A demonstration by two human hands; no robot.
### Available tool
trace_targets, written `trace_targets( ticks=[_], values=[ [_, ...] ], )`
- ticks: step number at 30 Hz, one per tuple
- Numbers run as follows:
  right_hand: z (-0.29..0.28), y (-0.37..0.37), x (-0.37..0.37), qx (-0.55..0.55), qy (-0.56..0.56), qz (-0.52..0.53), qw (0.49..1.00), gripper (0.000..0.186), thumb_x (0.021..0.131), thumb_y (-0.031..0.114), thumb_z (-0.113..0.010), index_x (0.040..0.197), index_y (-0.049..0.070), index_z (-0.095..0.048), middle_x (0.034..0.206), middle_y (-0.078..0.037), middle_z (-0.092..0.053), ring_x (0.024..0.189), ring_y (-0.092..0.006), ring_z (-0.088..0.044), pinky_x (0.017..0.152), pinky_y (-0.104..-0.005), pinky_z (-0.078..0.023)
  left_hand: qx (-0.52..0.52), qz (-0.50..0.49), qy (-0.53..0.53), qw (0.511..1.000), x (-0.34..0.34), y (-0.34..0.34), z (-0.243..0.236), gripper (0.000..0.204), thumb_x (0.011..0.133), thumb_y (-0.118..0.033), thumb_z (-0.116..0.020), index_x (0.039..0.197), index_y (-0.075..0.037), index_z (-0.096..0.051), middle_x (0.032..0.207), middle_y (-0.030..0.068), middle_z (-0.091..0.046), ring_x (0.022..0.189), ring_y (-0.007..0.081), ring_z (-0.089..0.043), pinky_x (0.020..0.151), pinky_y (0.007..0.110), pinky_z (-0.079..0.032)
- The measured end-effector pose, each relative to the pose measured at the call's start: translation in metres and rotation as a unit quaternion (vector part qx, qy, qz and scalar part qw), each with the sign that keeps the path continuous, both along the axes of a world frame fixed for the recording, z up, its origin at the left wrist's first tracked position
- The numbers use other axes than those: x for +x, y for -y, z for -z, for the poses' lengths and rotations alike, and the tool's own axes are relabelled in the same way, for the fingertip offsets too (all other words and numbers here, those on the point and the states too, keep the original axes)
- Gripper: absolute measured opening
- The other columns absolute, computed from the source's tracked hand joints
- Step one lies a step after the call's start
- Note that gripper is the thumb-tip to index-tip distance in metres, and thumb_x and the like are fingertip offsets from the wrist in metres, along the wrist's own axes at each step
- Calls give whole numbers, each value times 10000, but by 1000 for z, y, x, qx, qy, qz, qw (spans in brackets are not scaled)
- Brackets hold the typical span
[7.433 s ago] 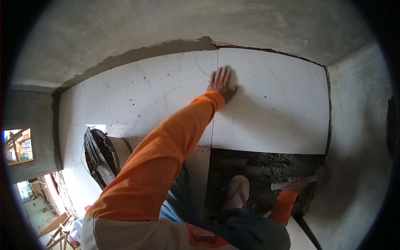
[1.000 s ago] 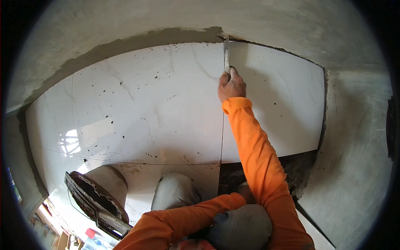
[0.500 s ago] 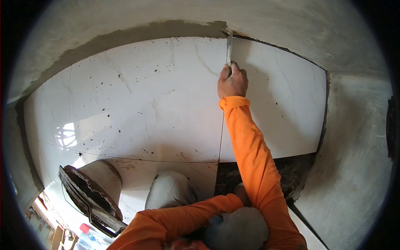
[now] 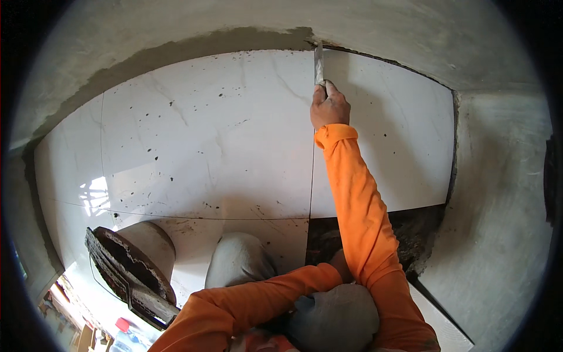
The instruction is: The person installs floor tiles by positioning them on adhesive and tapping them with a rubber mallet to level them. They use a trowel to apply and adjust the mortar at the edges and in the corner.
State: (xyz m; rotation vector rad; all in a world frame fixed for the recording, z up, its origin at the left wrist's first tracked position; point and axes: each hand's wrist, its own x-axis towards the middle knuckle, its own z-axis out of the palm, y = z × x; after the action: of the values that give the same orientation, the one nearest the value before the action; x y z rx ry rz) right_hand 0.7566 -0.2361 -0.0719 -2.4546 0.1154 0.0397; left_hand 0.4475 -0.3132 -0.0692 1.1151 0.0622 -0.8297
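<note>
My right hand (image 4: 330,105) is closed round the handle of a narrow trowel (image 4: 319,63), its flat metal blade pointing away from me. The blade's tip meets the foot of the wall, where a band of damp grey mortar (image 4: 234,40) ends. Below the hand lie large white marbled tiles (image 4: 246,141), and the blade is close to the seam between two of them. My left hand (image 4: 340,264) is low in front of me, mostly hidden behind my right forearm; its fingers do not show.
A mortar-crusted bucket (image 4: 146,252) lies tipped at the lower left. To the right of my knee (image 4: 240,261) is a dark untiled patch (image 4: 410,232). Bare grey walls (image 4: 498,176) bound the tiles. A bottle with a red cap (image 4: 124,331) stands at the lower left.
The view has shifted slightly. My right hand still grips the trowel at the wall's foot, with its blade turned to show more of its flat face.
</note>
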Motion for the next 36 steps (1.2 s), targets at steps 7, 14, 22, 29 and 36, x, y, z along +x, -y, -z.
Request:
trace_targets(
  ticks=[7, 14, 22, 29, 36],
  values=[
    [-6, -7, -7, -21, -58, 5, 998, 283, 917, 231, -453, 1056, 9, -561, 934, -208, -650, 890, -390, -617, 788, -457, -496, -112, -327, -239, 907, 12, 4, 15, 297, 888, -184, -562, 1150, -51, -525, 1083, 100, -620, 969, 235, -607, 814, 325, -502],
    [-14, -3, 5, -3, -11, 4, 1000, 287, 892, 226, -443, 987, 5, -599, 936, -231, -641, 886, -406, -612, 813, -440, -496, -118, -420, -443, 783, 61, -33, -25, 209, 884, -137, -451, 1052, -30, -512, 1014, 124, -623, 848, 237, -628, 696, 331, -518],
    [-42, 20, 76, -273, -248, -269, 890, 130, 693, 187, -636, 669, 60, -618, 692, -76, -646, 693, -210, -647, 660, -380, -493, -80, -344, -461, 814, 72, -24, -21, 322, 904, -215, -391, 1125, 11, -453, 1152, 178, -551, 911, 277, -569, 775, 391, -452],
    [-49, -6, 69, -291, -252, -163, 908, 219, 769, 220, -615, 845, 15, -592, 721, -108, -638, 654, -210, -621, 580, -350, -483, -92, -355, -477, 799, 63, -19, 5, 334, 883, -249, -495, 1145, -47, -450, 1037, 131, -639, 740, 241, -652, 557, 323, -491],
    [-83, 16, 153, -221, -412, -108, 877, 334, 867, 266, -539, 1073, 4, -512, 806, -142, -649, 578, -184, -580, 590, -314, -483, -76, -310, -481, 817, 67, -12, -48, 395, 897, -211, -475, 1240, -29, -406, 1053, 153, -610, 767, 220, -609, 625, 342, -475]
  ],
)
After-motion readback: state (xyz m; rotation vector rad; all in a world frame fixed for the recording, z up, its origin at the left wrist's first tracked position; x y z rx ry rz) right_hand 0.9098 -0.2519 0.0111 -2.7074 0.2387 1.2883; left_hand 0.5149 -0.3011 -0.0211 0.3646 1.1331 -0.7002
